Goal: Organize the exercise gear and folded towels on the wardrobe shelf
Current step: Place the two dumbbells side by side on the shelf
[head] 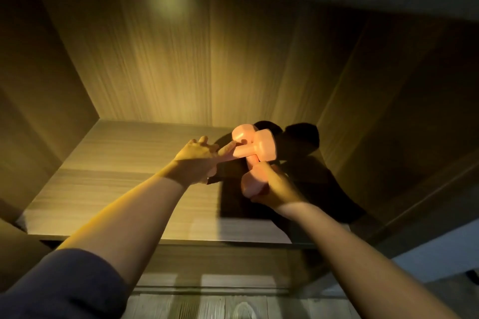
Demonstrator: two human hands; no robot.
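Note:
Two pink dumbbells sit at the right rear of the wooden wardrobe shelf [124,179]. My right hand [272,186] is closed around the handle of the nearer pink dumbbell [261,147], which points away from me with one head above my fist and one below. My left hand [197,160] reaches in with fingers spread, and its fingertips touch the second pink dumbbell [242,137] lying just behind and left of the first. No towels are visible.
The shelf compartment has a wood-grain back panel [181,59] and side walls at left and right. Dark shadows of my hands fall on the right part of the shelf. The shelf's front edge [181,241] runs below my forearms.

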